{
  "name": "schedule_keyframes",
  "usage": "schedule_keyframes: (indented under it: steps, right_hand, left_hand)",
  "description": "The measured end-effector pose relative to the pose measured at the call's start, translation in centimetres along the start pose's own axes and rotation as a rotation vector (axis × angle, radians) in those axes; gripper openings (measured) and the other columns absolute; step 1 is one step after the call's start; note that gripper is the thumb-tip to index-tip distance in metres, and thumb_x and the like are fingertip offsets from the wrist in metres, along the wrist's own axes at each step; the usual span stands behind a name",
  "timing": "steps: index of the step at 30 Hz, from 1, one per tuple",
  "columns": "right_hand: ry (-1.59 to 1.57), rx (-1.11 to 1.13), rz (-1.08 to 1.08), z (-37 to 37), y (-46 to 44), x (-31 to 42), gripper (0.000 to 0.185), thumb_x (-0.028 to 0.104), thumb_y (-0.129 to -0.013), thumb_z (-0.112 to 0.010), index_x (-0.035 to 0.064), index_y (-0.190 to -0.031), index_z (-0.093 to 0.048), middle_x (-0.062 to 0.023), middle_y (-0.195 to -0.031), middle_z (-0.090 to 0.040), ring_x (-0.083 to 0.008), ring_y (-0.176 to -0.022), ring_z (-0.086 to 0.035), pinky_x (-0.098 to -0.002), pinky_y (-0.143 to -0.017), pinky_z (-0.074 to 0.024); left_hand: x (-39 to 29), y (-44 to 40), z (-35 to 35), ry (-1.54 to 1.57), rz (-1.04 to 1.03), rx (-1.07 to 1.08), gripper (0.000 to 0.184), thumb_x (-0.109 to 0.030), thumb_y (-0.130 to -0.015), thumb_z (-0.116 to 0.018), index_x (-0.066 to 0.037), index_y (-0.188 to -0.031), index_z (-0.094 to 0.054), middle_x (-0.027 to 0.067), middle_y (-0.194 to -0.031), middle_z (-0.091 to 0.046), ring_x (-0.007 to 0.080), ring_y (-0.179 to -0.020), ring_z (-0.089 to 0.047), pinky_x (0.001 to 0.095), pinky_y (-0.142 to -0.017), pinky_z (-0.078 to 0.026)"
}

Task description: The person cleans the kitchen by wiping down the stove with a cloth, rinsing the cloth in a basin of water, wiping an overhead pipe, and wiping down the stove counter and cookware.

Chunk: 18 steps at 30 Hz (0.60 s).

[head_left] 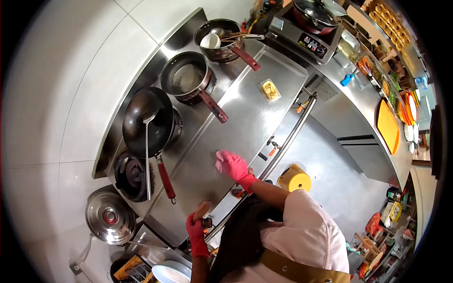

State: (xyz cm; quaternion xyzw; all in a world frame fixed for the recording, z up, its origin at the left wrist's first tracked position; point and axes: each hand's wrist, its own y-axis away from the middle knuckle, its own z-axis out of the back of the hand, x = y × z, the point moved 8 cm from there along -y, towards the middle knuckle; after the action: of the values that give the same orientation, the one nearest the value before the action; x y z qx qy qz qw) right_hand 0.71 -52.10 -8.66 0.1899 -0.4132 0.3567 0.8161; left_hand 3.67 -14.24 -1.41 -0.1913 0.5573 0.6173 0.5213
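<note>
My right hand (232, 166), in a pink rubber glove, is over the steel counter (212, 137). Its fingers are closed around what looks like a pale pink cloth (219, 163), mostly hidden by the glove. My left hand (195, 232), gloved likewise, is at the counter's front edge, closed on a tan, flattish piece (203, 210) whose kind I cannot make out. A dark knob (206, 222) is beside that hand. The wok (147, 123) is nearest to my hands, with a long-handled ladle (147, 155) lying across it and its red handle pointing toward my left hand.
Behind the counter stand a frying pan (185, 75) and a deeper pan (212, 33) holding a white bowl. A small tub (270, 90) sits on the counter. A metal lid (110, 217) is at left, a rail (288, 141) along the front, and a yellow stool (295, 178) on the floor.
</note>
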Motion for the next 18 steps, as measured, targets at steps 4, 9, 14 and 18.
schedule_keyframes:
  steps: [4, 9, 14, 18]
  right_hand:
    - [0.361, -0.016, 0.351, 1.9, 0.4, 4.2, 0.064, 0.027, -0.087, -0.066, 0.0183, -0.147, -0.046, -0.0132, -0.155, -0.041, -0.0417, -0.137, -0.043, -0.0575, -0.111, -0.0328]
    - [0.434, 0.227, 0.575, -2.3, 2.8, 6.0, 0.069, 0.031, -0.086, -0.065, 0.0223, -0.151, -0.041, -0.0177, -0.165, -0.021, -0.0368, -0.152, -0.023, -0.0511, -0.121, -0.0241]
    - [0.157, 0.194, 0.551, -0.7, -6.0, 3.0, 0.017, 0.013, -0.087, -0.058, 0.0138, -0.104, -0.058, -0.0139, -0.111, -0.06, -0.0337, -0.112, -0.057, -0.0467, -0.093, -0.0459]
    - [-0.322, -0.316, -0.008, 9.6, -12.7, -1.9, 0.011, 0.017, -0.097, -0.052, 0.0077, -0.094, -0.057, -0.0138, -0.105, -0.059, -0.03, -0.098, -0.057, -0.0416, -0.085, -0.0461]
  left_hand:
    - [3.4, 1.3, 3.3, -0.016, -0.05, -0.097, 0.024, -0.003, -0.088, -0.061, -0.001, -0.111, -0.067, 0.002, -0.087, -0.066, 0.0097, -0.073, -0.059, 0.0241, -0.067, -0.049]
    - [6.8, 4.5, 3.5, 0.123, 0.051, -0.133, 0.024, -0.006, -0.089, -0.064, -0.001, -0.112, -0.067, 0.0019, -0.089, -0.067, 0.0094, -0.075, -0.06, 0.024, -0.067, -0.049]
    - [9.7, 6.3, 4.5, 0.17, 0.029, -0.214, 0.024, -0.007, -0.089, -0.066, -0.003, -0.113, -0.068, 0.0018, -0.094, -0.068, 0.0113, -0.079, -0.063, 0.0264, -0.072, -0.052]
    - [11.0, 7.8, 7.6, 0.132, -0.018, -0.352, 0.019, -0.006, -0.089, -0.064, -0.003, -0.108, -0.068, 0.0009, -0.09, -0.068, 0.0111, -0.078, -0.063, 0.0267, -0.07, -0.052]
